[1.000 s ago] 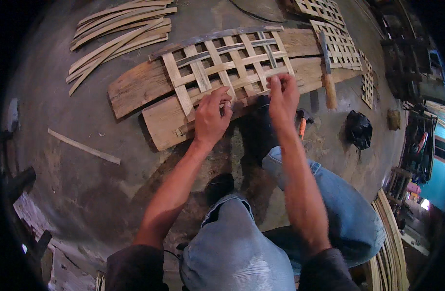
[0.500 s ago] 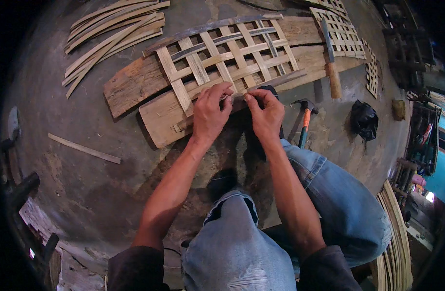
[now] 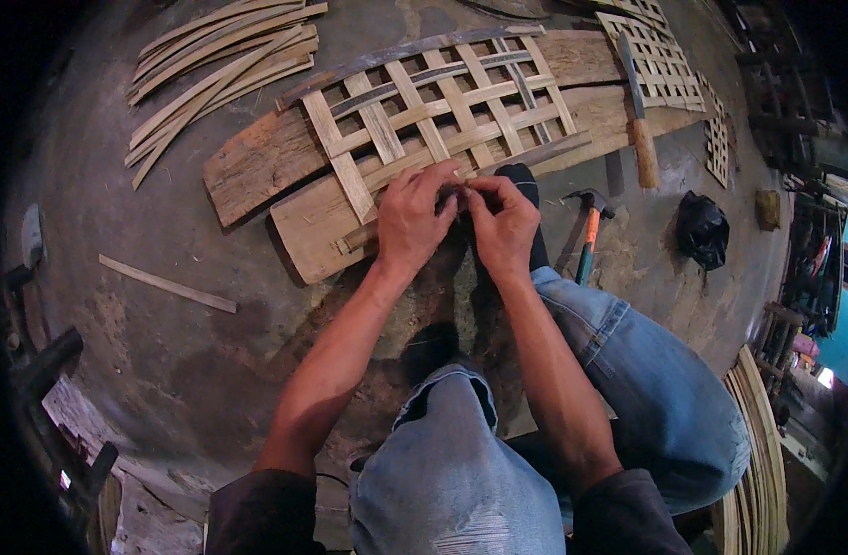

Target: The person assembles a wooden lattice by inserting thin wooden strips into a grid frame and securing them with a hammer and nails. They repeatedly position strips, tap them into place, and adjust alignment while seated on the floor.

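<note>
A woven lattice panel (image 3: 419, 113) of flat bamboo-like slats lies across two thick wooden planks (image 3: 303, 217). Along its far edge runs a dark curved strip (image 3: 387, 62). At the panel's near edge my left hand (image 3: 411, 217) and my right hand (image 3: 503, 227) meet, thumbs and forefingers pinched almost tip to tip. Whatever sits between those fingertips is too small and covered to name. The near-edge strip (image 3: 544, 154) extends out to the right beyond my fingers. My dark-shod foot (image 3: 519, 178) rests against the planks just behind my right hand.
A wooden-handled knife (image 3: 644, 153) lies on the planks' right end, beside more lattice panels (image 3: 660, 69). Right of my leg are a hammer (image 3: 590, 236) and a black plastic bag (image 3: 701, 229). Loose slats (image 3: 225, 69) are piled far left; a single slat (image 3: 167, 283) lies nearer on the floor.
My left hand has moved right, bringing its fingertips closer to those of my right hand. The whole view has shifted slightly. Panel and planks keep their places relative to each other.
</note>
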`<state>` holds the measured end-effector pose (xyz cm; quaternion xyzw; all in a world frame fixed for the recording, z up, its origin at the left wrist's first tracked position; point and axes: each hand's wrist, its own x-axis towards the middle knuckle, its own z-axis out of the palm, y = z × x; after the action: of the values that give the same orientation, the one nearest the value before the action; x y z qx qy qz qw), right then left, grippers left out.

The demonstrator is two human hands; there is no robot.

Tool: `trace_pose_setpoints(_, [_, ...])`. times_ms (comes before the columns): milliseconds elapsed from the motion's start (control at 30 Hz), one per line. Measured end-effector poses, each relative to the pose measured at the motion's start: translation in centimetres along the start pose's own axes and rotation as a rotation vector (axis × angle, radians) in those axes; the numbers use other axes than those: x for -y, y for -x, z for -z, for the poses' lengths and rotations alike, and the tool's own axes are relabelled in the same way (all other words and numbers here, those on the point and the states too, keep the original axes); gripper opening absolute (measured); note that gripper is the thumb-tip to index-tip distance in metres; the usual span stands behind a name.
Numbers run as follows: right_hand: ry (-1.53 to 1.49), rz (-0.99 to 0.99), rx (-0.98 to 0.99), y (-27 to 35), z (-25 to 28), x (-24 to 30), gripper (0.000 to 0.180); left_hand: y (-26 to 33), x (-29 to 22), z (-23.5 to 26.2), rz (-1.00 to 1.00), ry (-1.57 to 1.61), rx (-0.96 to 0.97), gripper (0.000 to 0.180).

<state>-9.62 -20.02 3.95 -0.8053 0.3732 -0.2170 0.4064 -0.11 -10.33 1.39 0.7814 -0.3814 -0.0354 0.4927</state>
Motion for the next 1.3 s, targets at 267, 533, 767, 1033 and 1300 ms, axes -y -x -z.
trace_pose_setpoints(267, [-0.103, -0.033, -0.109, -0.4, 0.9, -0.2, 0.011, 0.3, 0.2, 0.6, 0.062, 0.096, -0.085, 0.028])
trace_pose_setpoints(533, [0.125, 0.142, -0.09, -0.5, -0.1, -0.7, 0.013, 0.7, -0.1, 0.2, 0.038, -0.052, -0.062, 0.037])
trace_pose_setpoints(767, [0.186, 0.245, -0.109, -0.4, -0.2, -1.0, 0.017, 0.9, -0.3, -0.5, 0.052, -0.084, -0.056, 0.043])
trace_pose_setpoints(1033, [0.207, 0.279, -0.138, -0.2, -0.5, -0.9, 0.017, 0.6, -0.3, -1.0, 0.049, -0.068, -0.051, 0.045])
trace_pose_setpoints(1300, [0.23, 0.316, -0.154, -0.2, -0.8, -0.6, 0.016, 0.6, -0.2, -1.0, 0.039, -0.073, -0.057, 0.045])
